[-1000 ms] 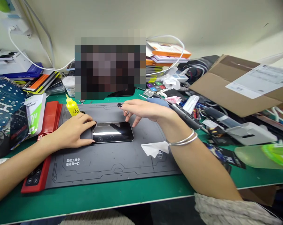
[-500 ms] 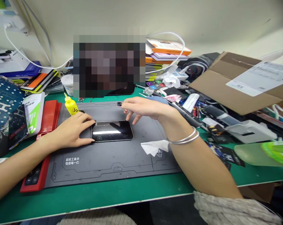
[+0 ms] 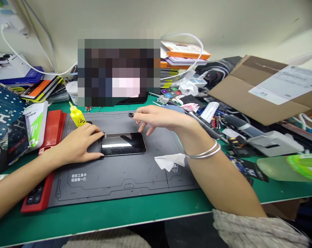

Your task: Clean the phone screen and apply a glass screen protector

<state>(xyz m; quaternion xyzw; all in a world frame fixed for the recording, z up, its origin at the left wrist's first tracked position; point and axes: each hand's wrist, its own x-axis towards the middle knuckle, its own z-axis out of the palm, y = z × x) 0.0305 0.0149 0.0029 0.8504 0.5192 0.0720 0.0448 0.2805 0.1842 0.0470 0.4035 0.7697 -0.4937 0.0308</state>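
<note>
A smartphone (image 3: 123, 144) with a dark, glossy screen lies flat on the grey work mat (image 3: 104, 179). My left hand (image 3: 79, 143) grips its left end, thumb at the near corner and forefinger at the far one. Above the phone's far right corner hovers my right hand (image 3: 156, 119), palm down, its fingers loosely bent and apart, holding nothing. One fingertip is very close to the phone's edge; whether it touches I cannot tell. A yellow bottle (image 3: 77, 116) with a pointed nozzle stands just beyond my left hand. A crumpled white wipe (image 3: 169, 162) lies near my right wrist.
A red device (image 3: 38, 196) with buttons borders the mat's left side. An open cardboard box (image 3: 248, 89) and cluttered parts and tools fill the right. A pixelated patch hides the back middle. A light green bottle (image 3: 274, 168) lies at far right.
The view has shifted very slightly. Both hands and the phone keep their places; the pixelated patch at the back now shows a bright spot.
</note>
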